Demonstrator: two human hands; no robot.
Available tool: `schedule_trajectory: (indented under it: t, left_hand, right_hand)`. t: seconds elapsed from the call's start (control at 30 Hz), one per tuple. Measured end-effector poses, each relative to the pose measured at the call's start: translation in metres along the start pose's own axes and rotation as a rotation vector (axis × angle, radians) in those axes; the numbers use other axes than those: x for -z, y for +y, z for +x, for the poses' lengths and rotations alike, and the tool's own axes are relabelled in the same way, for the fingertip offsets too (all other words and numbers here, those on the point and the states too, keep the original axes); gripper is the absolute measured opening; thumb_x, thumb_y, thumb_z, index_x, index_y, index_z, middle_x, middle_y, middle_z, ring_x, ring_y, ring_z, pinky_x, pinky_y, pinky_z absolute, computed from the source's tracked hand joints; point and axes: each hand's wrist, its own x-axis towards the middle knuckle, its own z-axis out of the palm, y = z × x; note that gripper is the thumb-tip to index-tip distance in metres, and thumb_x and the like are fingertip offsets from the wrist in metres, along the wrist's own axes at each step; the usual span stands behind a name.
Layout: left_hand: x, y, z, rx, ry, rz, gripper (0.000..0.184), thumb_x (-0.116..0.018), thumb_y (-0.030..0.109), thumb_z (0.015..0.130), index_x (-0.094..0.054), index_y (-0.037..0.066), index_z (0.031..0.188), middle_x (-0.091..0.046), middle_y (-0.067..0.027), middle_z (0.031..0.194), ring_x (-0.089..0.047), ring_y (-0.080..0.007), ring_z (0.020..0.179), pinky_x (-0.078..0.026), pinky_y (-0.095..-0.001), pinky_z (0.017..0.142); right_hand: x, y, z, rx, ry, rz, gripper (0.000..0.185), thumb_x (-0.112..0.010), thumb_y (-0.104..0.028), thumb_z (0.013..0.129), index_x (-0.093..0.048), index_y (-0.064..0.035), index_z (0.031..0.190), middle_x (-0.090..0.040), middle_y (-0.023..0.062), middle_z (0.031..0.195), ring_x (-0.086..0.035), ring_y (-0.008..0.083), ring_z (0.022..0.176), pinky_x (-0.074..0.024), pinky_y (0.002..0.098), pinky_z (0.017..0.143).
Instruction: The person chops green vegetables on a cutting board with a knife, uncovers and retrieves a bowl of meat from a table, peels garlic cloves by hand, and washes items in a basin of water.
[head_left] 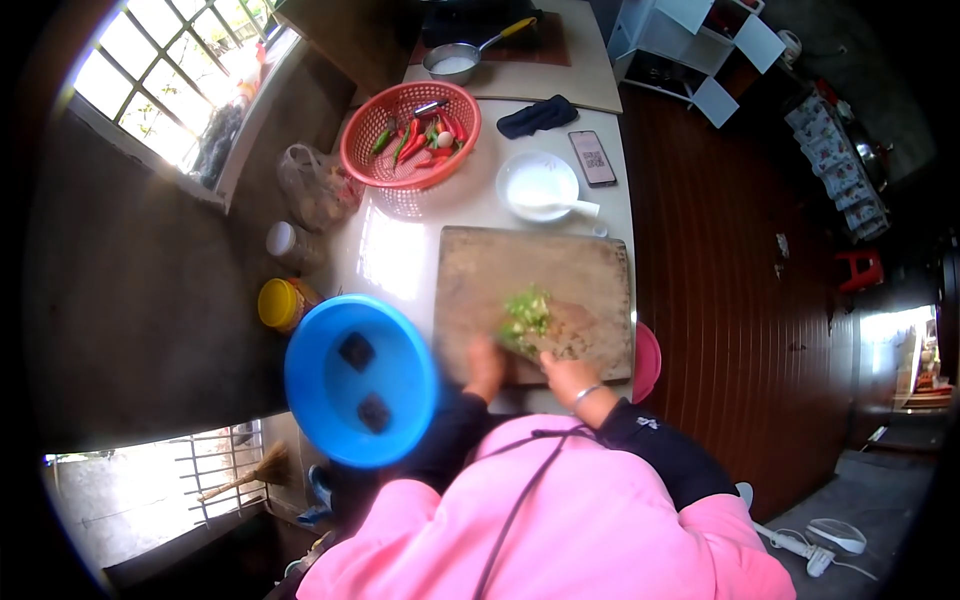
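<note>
A thick wooden cutting board (480, 265) lies on the counter in front of me. Chopped green pieces (527, 312), perhaps green pepper, are heaped on its middle, with small bits scattered nearer to me. My right hand (570, 376), a bracelet at its wrist, is closed on a knife at the near edge of the board. The knife's dark blade (519, 351) is blurred and points left beside the green pieces. Over the board's near left part, my left hand (484, 366) is close to the blade. Motion smears its fingers.
Left stands a blue basin (308, 385) with two dark squarish pieces inside. Beyond the board are a white bowl (537, 183) with a white spoon, a phone (593, 158), a dark cloth (537, 117), a red basket (358, 165) of peppers and a saucepan (452, 65). Jars line the wall.
</note>
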Motion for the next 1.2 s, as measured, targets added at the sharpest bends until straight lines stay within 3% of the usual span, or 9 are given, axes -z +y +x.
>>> schedule_trajectory:
  t: [0.13, 0.3, 0.57, 0.67, 0.77, 0.97, 1.07, 1.2]
  left_hand:
    - [-0.009, -0.006, 0.001, 0.063, -0.053, 0.087, 0.02, -0.054, -0.003, 0.06, -0.06, 0.002, 0.079, -0.057, -0.0177, 0.076, -0.054, -0.0367, 0.072, -0.044, -0.0412, 0.064]
    - [-0.006, -0.003, -0.002, 0.083, -0.068, 0.085, 0.021, -0.053, -0.003, 0.06, -0.061, 0.002, 0.079, -0.057, -0.0175, 0.077, -0.054, -0.0356, 0.074, -0.045, -0.0402, 0.066]
    - [0.012, 0.016, 0.009, -0.02, -0.018, -0.133, 0.013, -0.062, 0.004, 0.064, -0.062, 0.003, 0.076, -0.059, -0.0134, 0.081, -0.056, -0.0309, 0.078, -0.045, -0.0364, 0.068]
    - [0.019, 0.013, 0.012, -0.093, 0.005, -0.108, 0.012, -0.059, 0.002, 0.064, -0.063, 0.004, 0.075, -0.06, -0.011, 0.08, -0.057, -0.0284, 0.077, -0.045, -0.0359, 0.068]
    - [0.035, 0.012, 0.028, -0.159, -0.149, 0.044, 0.015, -0.055, 0.003, 0.064, -0.064, 0.006, 0.076, -0.061, -0.008, 0.082, -0.057, -0.0266, 0.079, -0.045, -0.0357, 0.069]
    - [0.038, 0.006, 0.038, -0.191, -0.125, 0.207, 0.017, -0.052, 0.006, 0.064, -0.064, 0.008, 0.076, -0.061, -0.0061, 0.082, -0.056, -0.0265, 0.077, -0.045, -0.0355, 0.068]
    - [0.021, 0.0, 0.029, -0.213, 0.031, 0.132, 0.017, -0.051, 0.005, 0.065, -0.064, 0.006, 0.076, -0.06, -0.0082, 0.081, -0.055, -0.0278, 0.075, -0.044, -0.0356, 0.067]
    - [0.034, 0.023, 0.031, -0.124, -0.028, -0.003, 0.016, -0.052, 0.002, 0.066, -0.062, 0.003, 0.078, -0.059, -0.0105, 0.083, -0.055, -0.0294, 0.077, -0.044, -0.0355, 0.068]
  right_hand:
    - [-0.011, -0.008, 0.007, 0.013, 0.142, -0.1, 0.008, -0.04, -0.011, 0.081, -0.041, -0.0068, 0.088, -0.059, 0.0154, 0.066, -0.061, 0.0309, 0.062, -0.0484, 0.0406, 0.051]
    - [-0.01, -0.004, 0.008, 0.005, 0.108, -0.061, 0.008, -0.039, -0.013, 0.083, -0.041, -0.007, 0.088, -0.059, 0.0157, 0.065, -0.06, 0.0322, 0.062, -0.0478, 0.0422, 0.051]
    - [-0.016, 0.023, 0.024, -0.055, 0.053, 0.239, 0.028, -0.048, -0.016, 0.076, -0.042, -0.0074, 0.101, -0.058, 0.0212, 0.069, -0.057, 0.038, 0.066, -0.0446, 0.0468, 0.061]
    - [-0.007, 0.021, 0.016, -0.109, 0.031, 0.323, 0.031, -0.049, -0.016, 0.075, -0.042, -0.0081, 0.104, -0.058, 0.0217, 0.07, -0.057, 0.0382, 0.067, -0.0441, 0.047, 0.062]
    - [0.005, 0.018, 0.01, -0.127, 0.103, 0.328, 0.033, -0.051, -0.017, 0.074, -0.044, -0.0091, 0.106, -0.057, 0.021, 0.07, -0.056, 0.0376, 0.066, -0.0434, 0.0454, 0.06]
    - [-0.016, 0.032, 0.018, -0.114, 0.09, 0.232, 0.032, -0.051, -0.015, 0.074, -0.044, -0.0086, 0.104, -0.057, 0.0216, 0.07, -0.056, 0.0381, 0.067, -0.0438, 0.0459, 0.06]
    - [-0.008, 0.025, 0.014, -0.152, 0.044, 0.205, 0.028, -0.05, -0.015, 0.075, -0.042, -0.0074, 0.101, -0.058, 0.021, 0.071, -0.058, 0.0376, 0.07, -0.0447, 0.0468, 0.062]
    - [-0.002, 0.015, 0.019, -0.179, -0.026, 0.166, 0.026, -0.049, -0.015, 0.076, -0.042, -0.0061, 0.1, -0.059, 0.0208, 0.072, -0.058, 0.0372, 0.072, -0.0451, 0.0464, 0.064]
